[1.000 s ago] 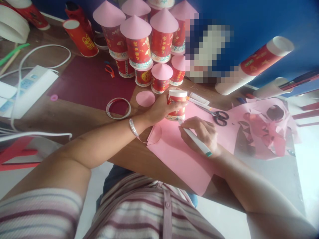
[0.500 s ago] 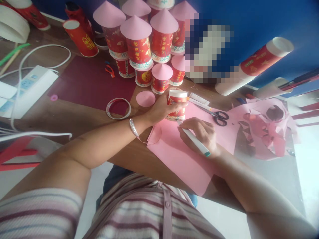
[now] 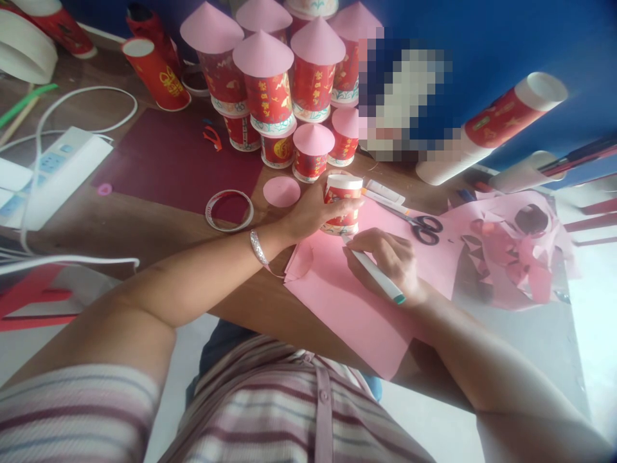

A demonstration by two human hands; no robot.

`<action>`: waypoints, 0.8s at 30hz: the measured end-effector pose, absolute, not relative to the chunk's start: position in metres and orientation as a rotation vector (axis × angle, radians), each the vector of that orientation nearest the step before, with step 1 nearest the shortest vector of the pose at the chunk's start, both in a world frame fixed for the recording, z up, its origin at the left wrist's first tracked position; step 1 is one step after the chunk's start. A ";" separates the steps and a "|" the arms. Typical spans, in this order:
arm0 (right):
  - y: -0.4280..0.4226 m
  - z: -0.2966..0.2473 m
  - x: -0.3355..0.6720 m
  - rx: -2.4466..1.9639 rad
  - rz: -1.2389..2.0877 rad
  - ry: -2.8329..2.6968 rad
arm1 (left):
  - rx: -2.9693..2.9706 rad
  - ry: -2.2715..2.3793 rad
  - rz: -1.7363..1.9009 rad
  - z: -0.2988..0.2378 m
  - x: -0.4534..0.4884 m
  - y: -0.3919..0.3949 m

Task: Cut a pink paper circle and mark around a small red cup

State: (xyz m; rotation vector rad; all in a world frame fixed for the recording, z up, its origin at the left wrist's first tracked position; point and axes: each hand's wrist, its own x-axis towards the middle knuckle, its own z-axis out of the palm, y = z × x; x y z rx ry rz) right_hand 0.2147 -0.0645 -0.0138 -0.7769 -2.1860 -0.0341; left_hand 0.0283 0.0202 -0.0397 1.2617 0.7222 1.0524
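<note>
My left hand [image 3: 311,209] is wrapped round a short cardboard tube [image 3: 343,196] with a red printed band and white ends, held nearly upright over pink paper [image 3: 357,308]. In my right hand [image 3: 390,260] is a white marker pen [image 3: 378,276] with a green end, its tip close to the tube's lower white rim. Whether the tip touches the rim, I cannot tell. A pink paper disc [image 3: 281,191] and a roll of tape [image 3: 229,210] lie left of my left hand. Scissors [image 3: 427,229] with dark handles rest on the paper beyond my right hand.
Several red tubes with pink paper cones [image 3: 263,54] stand stacked at the back. Cut pink scraps [image 3: 525,251] lie to the right, by a long leaning tube [image 3: 491,128]. A white power strip [image 3: 58,177] with cables is at left, beside a dark red sheet [image 3: 178,164].
The marker and my right hand have shifted very slightly to the left. My left hand and the tube look unmoved.
</note>
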 end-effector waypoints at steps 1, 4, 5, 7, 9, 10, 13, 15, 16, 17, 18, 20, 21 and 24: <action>-0.065 -0.014 0.215 -0.777 -0.029 -2.189 | 1.261 0.729 1.053 -0.039 0.028 0.020; -0.065 -0.014 0.216 -0.783 -0.013 -2.195 | 1.261 0.740 1.061 -0.038 0.029 0.019; -0.065 -0.015 0.216 -0.784 -0.010 -2.198 | 1.258 0.738 1.066 -0.038 0.029 0.019; -0.065 -0.015 0.216 -0.783 -0.007 -2.202 | 1.252 0.734 1.066 -0.038 0.028 0.019; -0.065 -0.015 0.217 -0.785 -0.015 -2.203 | 1.253 0.731 1.063 -0.038 0.028 0.019; -0.065 -0.015 0.217 -0.786 -0.016 -2.204 | 1.255 0.731 1.062 -0.038 0.028 0.019; -0.065 -0.015 0.217 -0.787 -0.011 -2.207 | 1.257 0.727 1.064 -0.037 0.028 0.019; -0.065 -0.016 0.217 -0.787 -0.009 -2.204 | 1.257 0.725 1.061 -0.037 0.028 0.018; -0.065 -0.016 0.217 -0.788 -0.010 -2.205 | 1.262 0.722 1.062 -0.036 0.028 0.018; -0.065 -0.016 0.217 -0.789 -0.011 -2.206 | 1.272 0.719 1.063 -0.037 0.028 0.018; -0.065 -0.016 0.217 -0.790 -0.013 -2.208 | 1.282 0.716 1.066 -0.037 0.028 0.018; -0.065 -0.016 0.217 -0.791 -0.012 -2.210 | 1.304 0.712 1.076 -0.037 0.029 0.019; -0.065 -0.016 0.217 -0.792 -0.010 -2.209 | 1.312 0.712 1.078 -0.038 0.029 0.019; -0.065 -0.015 0.217 -0.790 -0.010 -2.213 | 1.311 0.721 1.081 -0.039 0.029 0.019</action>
